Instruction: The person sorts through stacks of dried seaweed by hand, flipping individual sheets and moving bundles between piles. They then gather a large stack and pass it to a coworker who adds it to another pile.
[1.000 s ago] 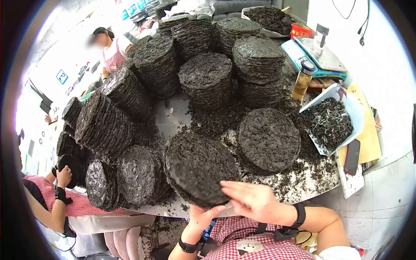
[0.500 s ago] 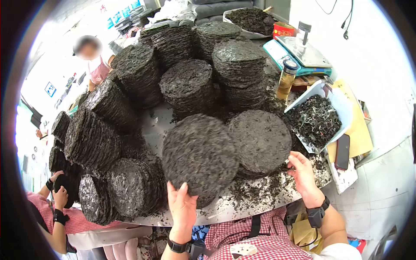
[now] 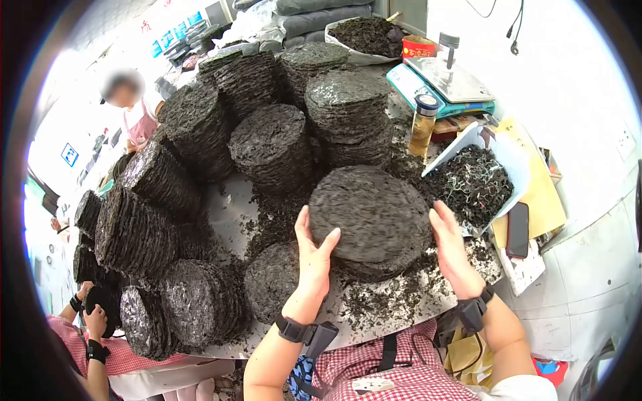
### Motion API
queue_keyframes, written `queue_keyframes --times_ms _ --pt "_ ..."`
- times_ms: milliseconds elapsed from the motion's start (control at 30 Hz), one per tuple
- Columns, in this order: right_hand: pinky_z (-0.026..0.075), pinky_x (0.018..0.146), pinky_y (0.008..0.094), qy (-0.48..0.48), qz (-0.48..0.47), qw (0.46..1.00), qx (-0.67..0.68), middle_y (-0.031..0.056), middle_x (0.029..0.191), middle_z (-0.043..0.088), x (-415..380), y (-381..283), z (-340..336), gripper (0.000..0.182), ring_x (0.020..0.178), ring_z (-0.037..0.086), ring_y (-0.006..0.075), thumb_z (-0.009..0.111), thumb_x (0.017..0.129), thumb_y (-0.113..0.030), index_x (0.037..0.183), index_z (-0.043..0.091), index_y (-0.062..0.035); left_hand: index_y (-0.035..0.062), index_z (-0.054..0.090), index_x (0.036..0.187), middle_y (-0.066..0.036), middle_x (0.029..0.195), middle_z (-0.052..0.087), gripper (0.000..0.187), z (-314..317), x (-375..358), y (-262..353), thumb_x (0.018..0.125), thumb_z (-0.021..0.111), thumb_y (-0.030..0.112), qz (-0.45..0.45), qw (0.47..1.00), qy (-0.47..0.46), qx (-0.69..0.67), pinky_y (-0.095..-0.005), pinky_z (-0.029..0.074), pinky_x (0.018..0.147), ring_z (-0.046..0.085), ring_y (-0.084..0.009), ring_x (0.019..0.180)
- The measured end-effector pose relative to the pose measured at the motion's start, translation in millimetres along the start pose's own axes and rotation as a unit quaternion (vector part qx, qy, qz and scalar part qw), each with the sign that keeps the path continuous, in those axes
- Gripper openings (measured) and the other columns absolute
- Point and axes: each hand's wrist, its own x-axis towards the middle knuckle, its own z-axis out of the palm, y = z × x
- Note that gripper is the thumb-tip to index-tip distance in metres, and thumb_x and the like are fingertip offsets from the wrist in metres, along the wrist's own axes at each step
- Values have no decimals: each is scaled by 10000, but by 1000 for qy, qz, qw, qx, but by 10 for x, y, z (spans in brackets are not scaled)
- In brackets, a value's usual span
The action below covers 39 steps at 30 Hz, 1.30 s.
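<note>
A round dark dried seaweed cake, smeared by motion, lies over a stack of like cakes at the front right of the table. On its left edge is my left hand, thumb over the top and fingers along the side. My right hand is closed in against the right edge, fingers upright along the rim; its fingertips are partly blurred. Between them the two hands hold the cake. Just left of my left wrist stands a lower seaweed stack.
Tall seaweed stacks ring the metal table. On the right are a bin of scraps, a phone, a lidded bottle and a scale. A co-worker's hands hold a dark disc at far left.
The cake has moved right onto the right-hand stack, carried by my left hand. My right hand has come in against its edge. The lower stack at left is uncovered, and the view has shifted.
</note>
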Motion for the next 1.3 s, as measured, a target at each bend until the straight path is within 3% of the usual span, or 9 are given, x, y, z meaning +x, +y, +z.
queue_keyframes --times_ms 233,400,533,567,667,833,967,1133,1300 --pt "125 1175 356 -35 6 999 27 117 1559 272 67 26 186 732 1446 214 222 526 971 -461 1490 277 -9 132 199 1482 -156 1527 209 848 -15 -25 -210 814 721 136 -20 996 21 79 -432 193 1162 139 -278 1452" --pt "177 1164 418 13 237 962 136 87 1510 363 127 383 -104 683 1397 299 226 530 957 -494 1455 359 -60 160 82 1524 -154 1515 247 999 25 -71 -140 794 763 211 -171 985 24 0 -464 237 1136 228 -290 1415" --pt "163 1166 428 -8 203 969 138 85 1524 335 161 450 -136 711 1398 291 250 527 952 -506 1466 330 -57 161 57 1528 -148 1496 290 1065 86 -89 -9 774 801 264 -248 966 11 -65 -470 252 1122 302 -287 1374" --pt "137 1174 426 4 208 972 108 83 1550 293 178 415 -127 730 1421 253 240 520 949 -521 1477 313 -60 162 -67 1546 -145 1593 95 1163 64 -92 -10 784 759 466 -244 968 -17 -60 -517 94 1164 148 -309 1455" --pt "112 1181 420 -2 199 976 93 86 1566 264 271 466 -170 772 1443 209 231 530 932 -553 1487 297 -69 162 -91 1540 -146 1598 75 1146 -106 11 -189 803 642 645 -269 938 -11 -217 -529 85 1166 149 -330 1455" --pt "102 1184 434 -58 263 950 157 93 1578 233 156 210 65 884 1452 186 252 534 887 -635 1508 247 -75 130 460 1407 -69 1479 421 756 26 49 -468 878 501 668 -295 920 -8 -258 -513 279 1123 385 -289 1350" --pt "103 1181 461 -78 243 958 131 131 1586 186 164 163 -6 1026 1453 181 278 527 839 -712 1522 147 -47 136 336 1478 -82 1533 331 868 30 54 -596 853 483 720 -276 928 -14 -248 -530 254 1132 327 -307 1389" --pt "40 1194 405 -7 273 957 100 197 1593 -66 334 381 -255 1072 1480 -47 314 502 876 -679 1513 3 24 145 9 1551 -119 1612 16 1098 120 -97 -195 795 426 824 -219 962 73 -147 -528 -5 1163 34 -280 1481" --pt "153 1172 477 -91 231 956 155 130 1540 311 127 152 -2 986 1402 285 311 484 840 -740 1464 304 2 190 -58 1541 -102 1605 74 1082 16 -55 -296 826 624 632 -230 968 -1 -100 -465 68 1174 97 -278 1464"
